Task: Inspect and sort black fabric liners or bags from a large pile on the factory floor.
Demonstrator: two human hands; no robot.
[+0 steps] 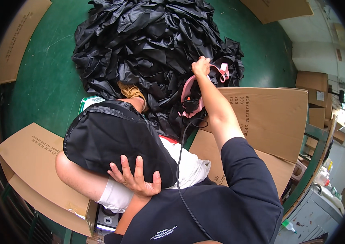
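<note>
Across my lap lies a rounded black fabric piece (111,140) with a shiny gathered edge. My left hand (138,179) rests against its near side, fingers spread and gripping nothing. Stretched far forward, my right hand (201,66) has its fingers curled closed at a big heap of crumpled black fabric (148,44). What those fingers hold is hidden. Close beside the right wrist, a pink strap (187,89) loops over the heap. A small black device with an orange spot (189,105) sits by the strap, and a black cable (179,162) runs from there toward my body.
The heap lies on a green surface (54,49). Cardboard flaps stand at right (270,122), lower left (46,162) and upper left (16,44). A green-and-white package (89,101) is beside my leg. Further right are a green metal frame (312,150) and a grey cabinet (310,207).
</note>
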